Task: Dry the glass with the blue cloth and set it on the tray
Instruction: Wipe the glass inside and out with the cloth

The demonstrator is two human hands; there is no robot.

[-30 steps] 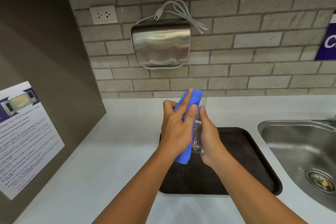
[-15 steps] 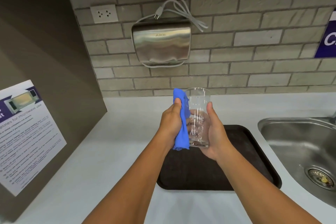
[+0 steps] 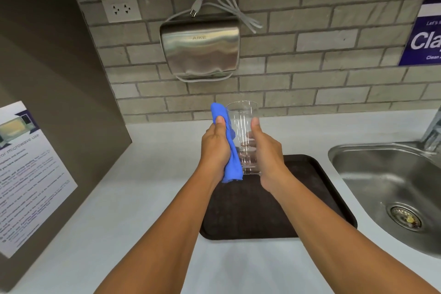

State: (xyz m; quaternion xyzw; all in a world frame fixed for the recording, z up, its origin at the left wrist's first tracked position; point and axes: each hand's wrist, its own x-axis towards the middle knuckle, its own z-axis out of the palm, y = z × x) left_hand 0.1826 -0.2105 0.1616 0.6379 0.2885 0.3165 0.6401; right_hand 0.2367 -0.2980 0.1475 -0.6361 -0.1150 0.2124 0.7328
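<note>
right hand wraps clear ribbed drinking glass, upright above the dark brown rectangular tray | left hand presses folded blue cloth against its side | step: drying | next: likely lower glass onto tray

the glass is clear and smooth, the blue cloth soft and matt. the tray looks dark with a rough, grainy face, the surface pale and smooth. the sink and wall dryer are shiny brushed metal.
</note>
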